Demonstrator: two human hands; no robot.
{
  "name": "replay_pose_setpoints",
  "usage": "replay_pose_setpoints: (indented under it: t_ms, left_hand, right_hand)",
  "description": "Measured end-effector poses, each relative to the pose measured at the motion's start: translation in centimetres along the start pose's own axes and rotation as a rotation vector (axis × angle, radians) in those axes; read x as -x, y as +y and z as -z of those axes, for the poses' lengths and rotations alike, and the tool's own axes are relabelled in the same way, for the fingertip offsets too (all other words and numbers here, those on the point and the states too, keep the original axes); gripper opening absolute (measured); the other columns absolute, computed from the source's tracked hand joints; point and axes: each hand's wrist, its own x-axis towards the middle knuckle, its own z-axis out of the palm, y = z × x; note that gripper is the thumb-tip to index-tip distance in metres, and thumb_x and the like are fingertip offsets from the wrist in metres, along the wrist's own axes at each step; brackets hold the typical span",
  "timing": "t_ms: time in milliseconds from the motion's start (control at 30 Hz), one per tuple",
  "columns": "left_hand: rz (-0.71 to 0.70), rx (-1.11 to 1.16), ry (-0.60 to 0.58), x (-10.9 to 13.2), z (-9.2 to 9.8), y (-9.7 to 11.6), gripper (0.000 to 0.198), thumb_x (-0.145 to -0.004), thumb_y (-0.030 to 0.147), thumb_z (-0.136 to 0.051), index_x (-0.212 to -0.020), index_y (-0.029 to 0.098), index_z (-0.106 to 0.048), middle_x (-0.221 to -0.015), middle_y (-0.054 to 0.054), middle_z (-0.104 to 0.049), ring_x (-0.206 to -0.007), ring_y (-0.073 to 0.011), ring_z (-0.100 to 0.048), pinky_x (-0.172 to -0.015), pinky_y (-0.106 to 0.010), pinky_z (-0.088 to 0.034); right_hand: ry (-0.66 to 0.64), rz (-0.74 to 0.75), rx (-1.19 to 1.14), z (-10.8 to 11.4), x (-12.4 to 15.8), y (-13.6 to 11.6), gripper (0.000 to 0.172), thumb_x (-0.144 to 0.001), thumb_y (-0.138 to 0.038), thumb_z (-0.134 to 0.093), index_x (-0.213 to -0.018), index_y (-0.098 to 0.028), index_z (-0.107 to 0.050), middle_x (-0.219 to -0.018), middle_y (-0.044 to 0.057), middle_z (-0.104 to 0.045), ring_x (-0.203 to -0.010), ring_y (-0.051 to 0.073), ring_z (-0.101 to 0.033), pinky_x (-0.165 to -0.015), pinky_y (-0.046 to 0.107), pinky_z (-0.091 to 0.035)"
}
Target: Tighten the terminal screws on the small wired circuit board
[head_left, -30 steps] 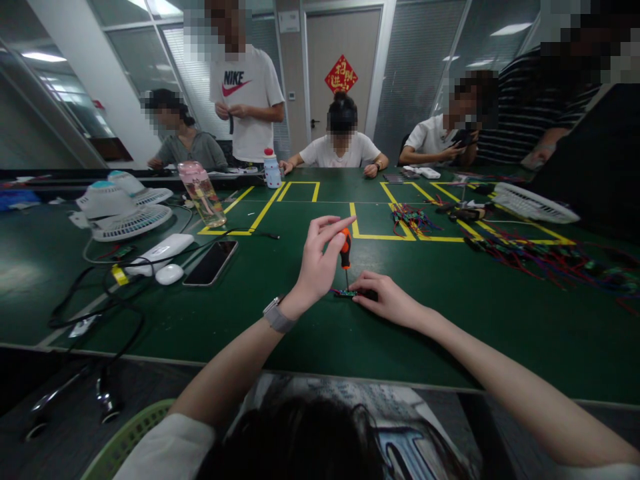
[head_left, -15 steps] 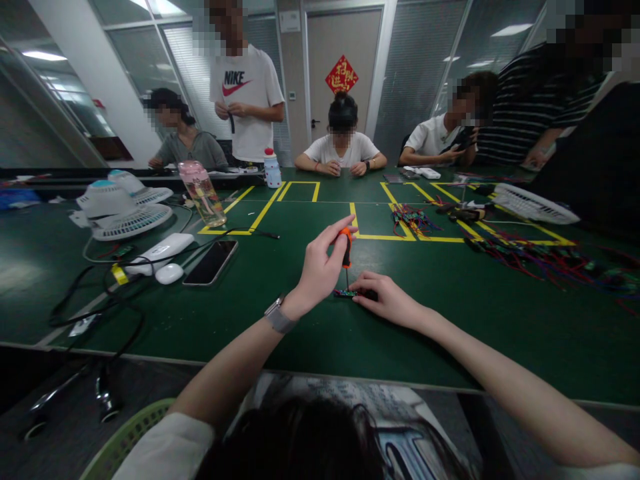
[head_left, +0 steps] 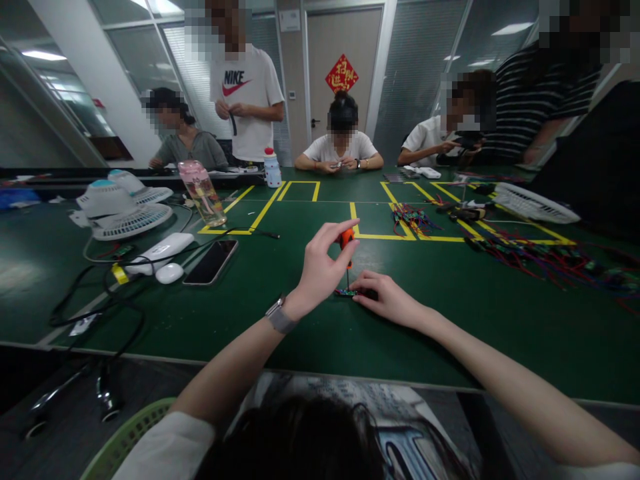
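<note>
The left hand's [head_left: 324, 261] thumb and fingers grip the handle of a nearly upright screwdriver [head_left: 346, 238], mid-frame; the right hand [head_left: 387, 300] pinches a small circuit board [head_left: 343, 293] under its tip. The driver seems stiff, light, best held by the handle — the board likely fragile, safest by its edges — against the green table [head_left: 450, 360].

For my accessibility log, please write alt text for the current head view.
A person's left hand holds an orange-and-black screwdriver upright, its shaft reaching a small circuit board on a green table; the right hand is at the board. Other people are beyond.
</note>
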Motion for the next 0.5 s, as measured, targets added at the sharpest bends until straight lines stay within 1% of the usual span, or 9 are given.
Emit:
replay_pose_setpoints:
  t_ms: [67, 100, 200, 267, 300, 367, 433, 500]
  left_hand:
    - [0.005, -0.065, 0.034, -0.05, 0.10, 0.15, 0.026, -0.084, 0.025, -0.067, -0.110, 0.023, -0.067, -0.093, -0.002, -0.058, -0.085, -0.0133, -0.057, -0.082, -0.028, -0.048]
    - [0.013, -0.070, 0.032, -0.07, 0.14, 0.17, 0.026, -0.084, 0.027, -0.067, -0.110, 0.023, -0.067, -0.095, -0.003, -0.057, -0.086, -0.0134, -0.056, -0.083, -0.028, -0.049]
    - [0.034, 0.026, -0.026, -0.07, 0.12, -0.02, 0.032, -0.094, 0.025, -0.051, -0.125, 0.024, -0.059, -0.114, -0.006, -0.057, -0.100, -0.0151, -0.058, -0.089, -0.030, -0.048]
    - [0.045, 0.097, -0.042, -0.04, 0.02, -0.16, 0.036, -0.097, 0.021, -0.044, -0.131, 0.024, -0.053, -0.120, -0.007, -0.059, -0.105, -0.0158, -0.059, -0.091, -0.031, -0.048]
    - [0.047, 0.106, -0.031, -0.02, -0.02, -0.18, 0.036, -0.096, 0.020, -0.045, -0.131, 0.024, -0.053, -0.118, -0.007, -0.061, -0.103, -0.0158, -0.060, -0.090, -0.031, -0.049]
    - [0.040, 0.053, 0.008, 0.00, -0.03, -0.08, 0.032, -0.093, 0.021, -0.053, -0.124, 0.022, -0.058, -0.105, -0.005, -0.064, -0.094, -0.0151, -0.061, -0.086, -0.030, -0.049]
    - [0.023, -0.039, 0.037, 0.00, 0.06, 0.09, 0.026, -0.087, 0.024, -0.063, -0.114, 0.022, -0.065, -0.093, -0.003, -0.061, -0.086, -0.0141, -0.058, -0.083, -0.029, -0.049]
    - [0.014, -0.080, 0.036, -0.01, 0.17, 0.17, 0.024, -0.087, 0.027, -0.063, -0.111, 0.023, -0.067, -0.094, -0.003, -0.057, -0.087, -0.0142, -0.056, -0.084, -0.029, -0.048]
  right_hand:
    - [0.000, -0.003, -0.005, 0.00, -0.01, -0.04, 0.016, -0.085, -0.014, -0.061, -0.099, -0.015, -0.070, -0.090, 0.006, -0.061, -0.077, 0.017, -0.061, -0.072, 0.029, -0.050]
    - [0.001, -0.005, -0.004, 0.01, -0.01, -0.07, 0.016, -0.085, -0.014, -0.060, -0.098, -0.015, -0.070, -0.090, 0.006, -0.061, -0.077, 0.017, -0.061, -0.072, 0.029, -0.050]
    - [0.000, -0.008, -0.001, 0.02, 0.00, -0.11, 0.016, -0.086, -0.015, -0.060, -0.098, -0.015, -0.071, -0.090, 0.006, -0.061, -0.077, 0.017, -0.061, -0.072, 0.030, -0.050]
    - [-0.002, -0.012, 0.000, 0.02, 0.01, -0.11, 0.016, -0.086, -0.015, -0.060, -0.099, -0.015, -0.070, -0.090, 0.006, -0.061, -0.077, 0.017, -0.060, -0.073, 0.030, -0.050]
    - [-0.003, -0.013, 0.000, 0.02, 0.02, -0.09, 0.016, -0.086, -0.015, -0.060, -0.099, -0.015, -0.070, -0.090, 0.006, -0.061, -0.077, 0.017, -0.060, -0.073, 0.030, -0.050]
    - [-0.001, -0.012, 0.001, -0.01, 0.02, -0.05, 0.016, -0.086, -0.016, -0.060, -0.099, -0.015, -0.070, -0.090, 0.007, -0.061, -0.077, 0.017, -0.060, -0.073, 0.030, -0.050]
    - [0.002, -0.009, 0.002, -0.04, 0.01, 0.00, 0.016, -0.086, -0.015, -0.060, -0.099, -0.015, -0.070, -0.091, 0.007, -0.061, -0.078, 0.017, -0.060, -0.073, 0.030, -0.050]
    - [0.005, -0.008, 0.002, -0.07, -0.01, 0.03, 0.016, -0.086, -0.015, -0.060, -0.098, -0.015, -0.070, -0.091, 0.007, -0.061, -0.077, 0.017, -0.060, -0.073, 0.030, -0.050]
